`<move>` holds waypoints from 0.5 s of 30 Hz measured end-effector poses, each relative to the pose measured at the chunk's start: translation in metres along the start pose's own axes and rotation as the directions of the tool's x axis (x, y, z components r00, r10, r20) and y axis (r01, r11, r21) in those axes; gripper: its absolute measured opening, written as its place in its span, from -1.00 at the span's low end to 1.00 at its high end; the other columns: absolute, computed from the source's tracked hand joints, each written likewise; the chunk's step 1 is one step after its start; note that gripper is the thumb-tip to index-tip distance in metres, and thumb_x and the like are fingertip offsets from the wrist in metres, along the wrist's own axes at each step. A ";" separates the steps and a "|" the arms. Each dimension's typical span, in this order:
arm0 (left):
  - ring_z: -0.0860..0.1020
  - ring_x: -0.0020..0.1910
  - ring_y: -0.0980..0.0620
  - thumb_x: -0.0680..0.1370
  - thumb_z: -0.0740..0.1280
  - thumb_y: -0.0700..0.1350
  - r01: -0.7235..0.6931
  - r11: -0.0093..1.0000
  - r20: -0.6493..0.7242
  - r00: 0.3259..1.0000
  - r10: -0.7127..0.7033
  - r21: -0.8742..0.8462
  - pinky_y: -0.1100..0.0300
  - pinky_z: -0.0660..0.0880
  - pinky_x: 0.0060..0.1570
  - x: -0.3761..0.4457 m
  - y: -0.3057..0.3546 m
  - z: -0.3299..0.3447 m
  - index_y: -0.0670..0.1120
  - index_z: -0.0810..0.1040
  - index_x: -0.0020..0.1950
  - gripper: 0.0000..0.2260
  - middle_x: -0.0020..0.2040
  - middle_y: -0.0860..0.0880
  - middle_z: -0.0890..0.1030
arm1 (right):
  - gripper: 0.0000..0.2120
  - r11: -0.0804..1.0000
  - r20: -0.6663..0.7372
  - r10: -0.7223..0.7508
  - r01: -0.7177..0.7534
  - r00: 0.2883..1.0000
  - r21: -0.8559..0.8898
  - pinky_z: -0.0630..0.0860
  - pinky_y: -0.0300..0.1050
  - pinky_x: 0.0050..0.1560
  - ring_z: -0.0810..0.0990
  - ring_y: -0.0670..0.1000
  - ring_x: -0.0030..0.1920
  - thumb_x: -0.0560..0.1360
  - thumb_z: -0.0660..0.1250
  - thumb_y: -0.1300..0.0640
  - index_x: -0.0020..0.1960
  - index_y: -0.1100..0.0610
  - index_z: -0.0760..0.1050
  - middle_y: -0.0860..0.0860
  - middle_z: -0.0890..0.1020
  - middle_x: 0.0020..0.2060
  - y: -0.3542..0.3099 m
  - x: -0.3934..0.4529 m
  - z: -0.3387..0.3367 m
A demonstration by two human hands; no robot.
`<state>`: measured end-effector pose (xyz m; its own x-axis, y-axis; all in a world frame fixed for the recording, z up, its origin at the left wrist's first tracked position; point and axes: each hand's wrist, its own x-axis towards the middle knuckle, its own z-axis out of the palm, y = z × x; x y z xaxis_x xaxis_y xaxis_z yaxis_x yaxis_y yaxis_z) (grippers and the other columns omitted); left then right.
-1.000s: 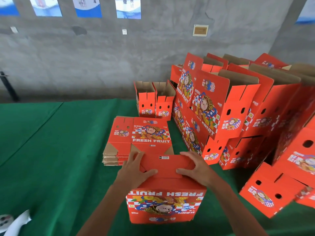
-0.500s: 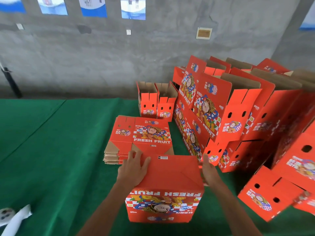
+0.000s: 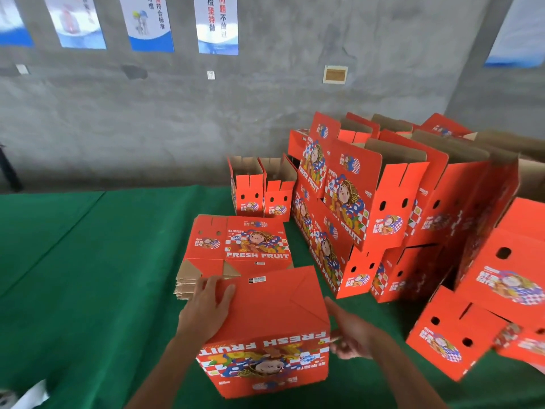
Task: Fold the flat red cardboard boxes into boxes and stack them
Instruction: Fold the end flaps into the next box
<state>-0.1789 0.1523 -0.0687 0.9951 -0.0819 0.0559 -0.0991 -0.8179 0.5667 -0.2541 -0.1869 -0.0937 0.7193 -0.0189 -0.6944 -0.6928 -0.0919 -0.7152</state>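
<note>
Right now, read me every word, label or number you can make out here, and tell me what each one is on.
"FRESH FRUIT": top of the flat box stack.
"FRESH FRUIT", upside down: front of the folded box between the left hand and right hand.
"FRESH FRUIT", sideways: stacked boxes.
Wall posters: Chinese characters, mostly too blurred.
Barcode sticker: unreadable.

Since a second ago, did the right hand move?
Yes. The right hand left the box top and slid to its right side, nearer the folded boxes.
</note>
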 end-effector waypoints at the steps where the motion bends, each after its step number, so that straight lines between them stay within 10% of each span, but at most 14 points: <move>1: 0.57 0.19 -0.08 0.60 0.07 0.40 -0.008 0.999 -0.024 1.000 0.007 -0.031 -0.14 0.56 0.16 -0.003 -0.003 -0.002 0.12 0.37 0.37 -0.50 0.35 0.08 0.38 | -0.27 1.000 0.006 -0.019 0.019 1.000 -0.023 0.51 -0.17 -0.26 0.56 -0.04 -0.33 0.49 0.09 -0.55 0.27 0.02 0.56 0.15 0.65 -0.04 -0.005 -0.004 0.001; 10: 0.59 -0.04 0.06 0.62 0.24 0.33 -0.094 0.755 -0.214 0.975 -0.062 -0.649 0.03 0.47 -0.02 -0.011 -0.008 0.005 0.02 0.59 0.00 -0.61 -0.08 0.01 0.64 | -0.24 0.933 0.000 -0.334 0.331 0.942 -0.144 0.69 0.03 -0.08 0.75 0.22 -0.11 0.32 0.45 -0.51 0.42 -0.25 0.34 0.17 0.65 0.12 -0.066 -0.069 0.004; 15: 0.53 0.37 0.00 0.63 0.29 0.24 -0.129 0.677 -0.154 0.988 0.023 -0.725 -0.08 0.52 0.29 -0.009 0.020 0.012 0.23 0.60 0.31 -0.70 0.34 0.05 0.59 | -0.42 0.535 0.069 -0.716 0.610 0.695 -0.585 0.52 -0.25 -0.13 0.61 -0.29 -0.21 0.45 0.32 -0.50 0.41 -0.44 0.25 -0.29 0.64 -0.03 -0.090 -0.115 0.019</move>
<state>-0.1897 0.1298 -0.0683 0.9807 -0.0117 0.1952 -0.1951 -0.1305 0.9721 -0.2751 -0.1572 0.0490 0.9923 0.1215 0.0242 0.0972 -0.6427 -0.7599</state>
